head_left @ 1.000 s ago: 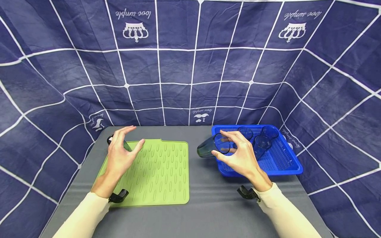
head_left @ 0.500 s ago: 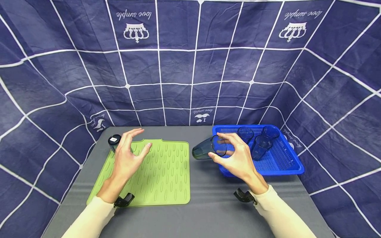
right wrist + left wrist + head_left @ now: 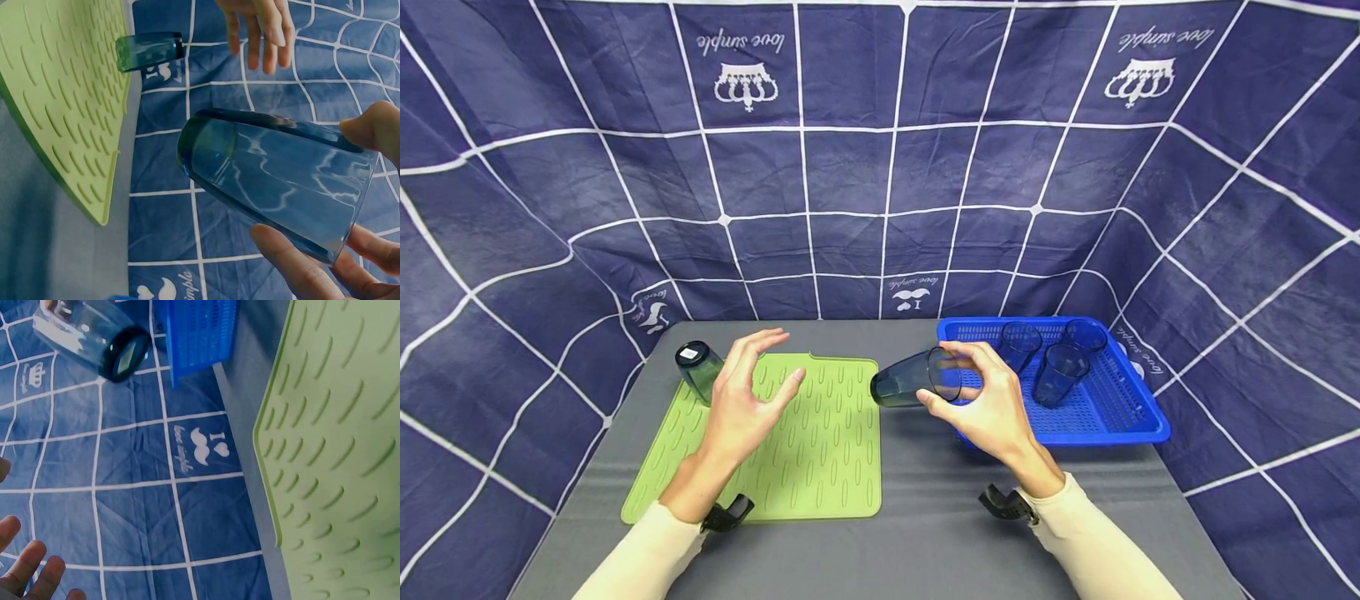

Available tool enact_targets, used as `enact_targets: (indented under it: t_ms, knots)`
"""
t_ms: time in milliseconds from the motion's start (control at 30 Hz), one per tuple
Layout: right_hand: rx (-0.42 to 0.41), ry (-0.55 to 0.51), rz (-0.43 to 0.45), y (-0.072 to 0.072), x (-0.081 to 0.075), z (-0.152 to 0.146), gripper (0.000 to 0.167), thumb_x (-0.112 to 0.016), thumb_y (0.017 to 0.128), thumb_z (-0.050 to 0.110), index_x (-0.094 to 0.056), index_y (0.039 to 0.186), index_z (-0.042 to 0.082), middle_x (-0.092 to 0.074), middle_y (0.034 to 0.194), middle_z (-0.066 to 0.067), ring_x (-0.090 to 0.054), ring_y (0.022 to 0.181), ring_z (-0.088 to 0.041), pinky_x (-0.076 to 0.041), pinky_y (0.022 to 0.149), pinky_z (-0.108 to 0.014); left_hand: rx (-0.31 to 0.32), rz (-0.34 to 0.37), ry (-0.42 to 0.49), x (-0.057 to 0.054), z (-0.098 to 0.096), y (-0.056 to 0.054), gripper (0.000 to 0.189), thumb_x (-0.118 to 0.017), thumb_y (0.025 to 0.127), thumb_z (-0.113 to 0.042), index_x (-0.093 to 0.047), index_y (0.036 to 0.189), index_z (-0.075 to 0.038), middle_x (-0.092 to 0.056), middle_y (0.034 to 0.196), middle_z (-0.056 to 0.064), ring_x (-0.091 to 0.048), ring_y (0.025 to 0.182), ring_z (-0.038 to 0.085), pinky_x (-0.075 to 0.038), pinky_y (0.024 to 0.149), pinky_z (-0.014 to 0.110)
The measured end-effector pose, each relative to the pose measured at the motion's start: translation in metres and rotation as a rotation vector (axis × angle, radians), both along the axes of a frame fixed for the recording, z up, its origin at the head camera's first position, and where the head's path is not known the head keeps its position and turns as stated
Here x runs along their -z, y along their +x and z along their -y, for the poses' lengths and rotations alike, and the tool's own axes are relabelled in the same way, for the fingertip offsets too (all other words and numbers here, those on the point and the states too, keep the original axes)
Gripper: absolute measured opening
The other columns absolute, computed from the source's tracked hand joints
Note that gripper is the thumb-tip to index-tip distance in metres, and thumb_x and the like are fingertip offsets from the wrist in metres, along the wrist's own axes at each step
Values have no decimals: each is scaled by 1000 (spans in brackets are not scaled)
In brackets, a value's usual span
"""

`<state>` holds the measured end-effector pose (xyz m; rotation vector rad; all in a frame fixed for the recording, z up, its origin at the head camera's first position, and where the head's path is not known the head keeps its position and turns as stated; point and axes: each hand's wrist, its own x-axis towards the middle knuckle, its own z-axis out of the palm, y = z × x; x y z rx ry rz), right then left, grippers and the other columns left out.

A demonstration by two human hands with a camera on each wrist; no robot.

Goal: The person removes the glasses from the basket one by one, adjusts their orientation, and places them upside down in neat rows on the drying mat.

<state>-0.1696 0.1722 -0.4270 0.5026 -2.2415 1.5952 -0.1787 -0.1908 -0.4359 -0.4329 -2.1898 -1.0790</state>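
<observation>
Right hand (image 3: 988, 414) moved left gripping glass (image 3: 902, 381), label (image 3: 126, 357) visible only in left-wrist view; left hand (image 3: 747, 408) empty.

Left wrist view. Lower left corner: fingertips of the person's left hand (image 3: 26, 567), cut off by the frame edge, well apart from the glass (image 3: 81, 339). Glass, tinted blue, tilted at upper left, its thick base angled down and right, pale label on it. Blue basket (image 3: 199, 337) right of the base, slotted wall. Green ridged mat (image 3: 350, 425) fills the right, edged by grey surface (image 3: 250, 381). Blue cloth (image 3: 134, 528), white grid, moustache print.
</observation>
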Motion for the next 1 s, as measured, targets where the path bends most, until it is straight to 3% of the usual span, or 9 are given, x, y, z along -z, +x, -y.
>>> enact_targets:
  t_ms: [333,567,1000]
  knots:
    - [-6,-8,20,4,5,9,71,-107,83,14,-75,146,13,-74,137,-6,-81,126,-30,-74,87,-32,64,-1,-12,2,-17,2,54,-94,97,-14,-76,148,-12,-74,153,9,-70,144,34,-46,126,24]
    - [-8,-16,34,4,7,13,70,-106,83,14,-75,146,16,-74,140,-6,-81,127,-31,-73,88,-31,81,33,-34,2,-26,8,56,-94,97,-18,-75,150,-14,-74,155,7,-70,145,33,-54,123,48]
    - [-54,-102,56,5,8,23,68,-103,84,6,-72,145,6,-71,145,-15,-79,129,-42,-74,87,-34,145,58,-44,9,-36,13,60,-93,98,-18,-71,155,-17,-74,155,6,-70,146,33,-57,120,59]
